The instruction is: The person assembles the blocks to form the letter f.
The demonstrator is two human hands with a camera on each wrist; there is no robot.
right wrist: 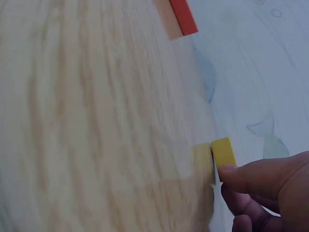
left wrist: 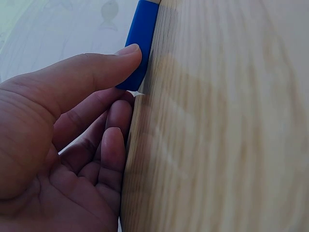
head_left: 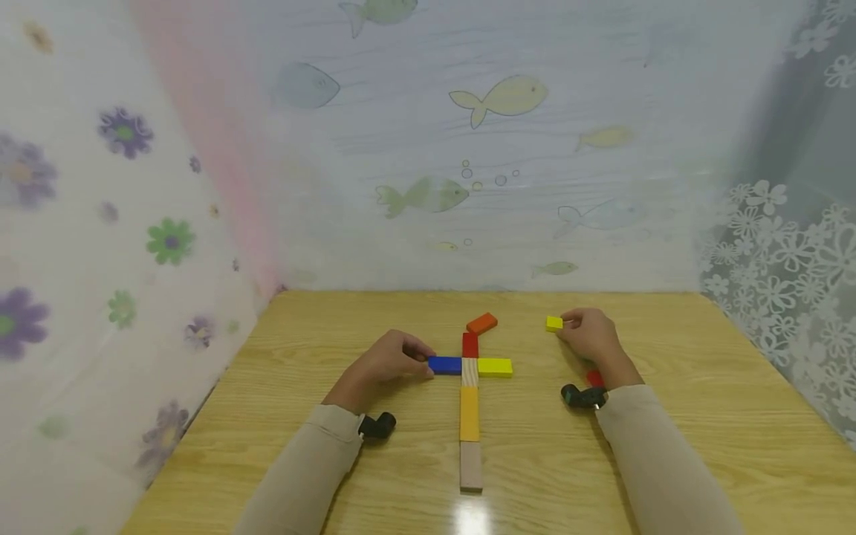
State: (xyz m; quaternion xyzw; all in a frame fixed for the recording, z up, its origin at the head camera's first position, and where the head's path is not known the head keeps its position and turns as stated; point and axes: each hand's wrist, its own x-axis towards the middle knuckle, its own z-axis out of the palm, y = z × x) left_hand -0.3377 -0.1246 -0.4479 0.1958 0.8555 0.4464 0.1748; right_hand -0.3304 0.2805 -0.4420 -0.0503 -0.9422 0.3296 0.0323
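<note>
My left hand (head_left: 391, 364) pinches the outer end of a blue block (head_left: 444, 365), thumb on its near side; the block lies flat in a cross-shaped layout. Farther right, my right hand (head_left: 591, 336) holds a small yellow block (head_left: 553, 324) between thumb and fingers, close over the table in the right wrist view. At the layout's centre is a pale wood block (head_left: 470, 372), with a longer yellow block (head_left: 495, 368) on its right. A red block (head_left: 470, 345) extends from the top, an orange-red block (head_left: 482, 323) slanting off its far end. Below run an orange-yellow block (head_left: 469, 413) and a greyish-brown block (head_left: 471, 466).
Another red block (head_left: 594, 379) lies partly hidden under my right wrist. The wood-grain table (head_left: 321, 475) ends at a fish-printed curtain (head_left: 401, 245) at the back. A flower-printed sheet (head_left: 73, 245) hangs along the left side.
</note>
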